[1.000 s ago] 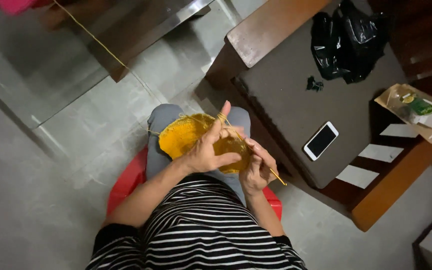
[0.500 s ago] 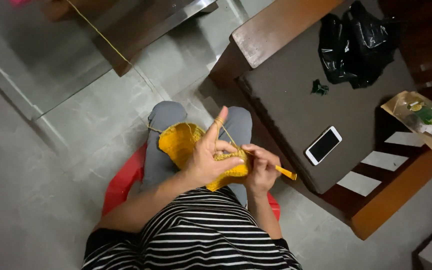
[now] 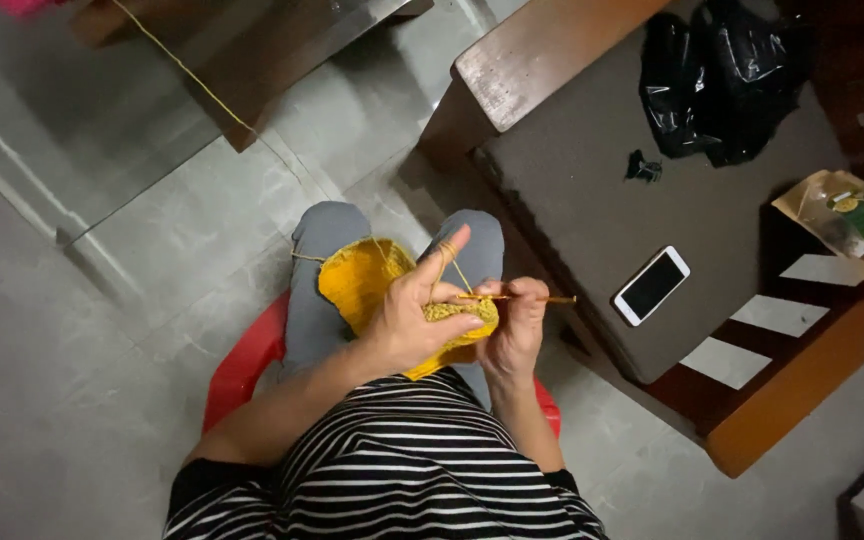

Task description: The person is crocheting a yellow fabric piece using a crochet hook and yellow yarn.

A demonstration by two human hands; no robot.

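Note:
A yellow crocheted piece (image 3: 364, 282) lies on my lap over grey trousers. My left hand (image 3: 414, 322) grips its near edge, index finger raised with the yellow yarn (image 3: 202, 85) looped over it. My right hand (image 3: 514, 330) pinches a thin crochet hook (image 3: 550, 299) that lies level, its tip in the stitches between my hands. The yarn strand runs from the work up across the floor to the far left.
I sit on a red plastic chair (image 3: 240, 366). A dark wooden table (image 3: 592, 210) on my right carries a white phone (image 3: 651, 285), a black plastic bag (image 3: 717, 80), white paper slips (image 3: 767, 315) and a brown packet (image 3: 847, 235). A glass-topped table (image 3: 122, 110) stands ahead on the tiled floor.
The hook has swung from pointing down-right to lying level, with its tip worked into the stitches. My left index finger stays raised with the yarn. The view has shifted slightly.

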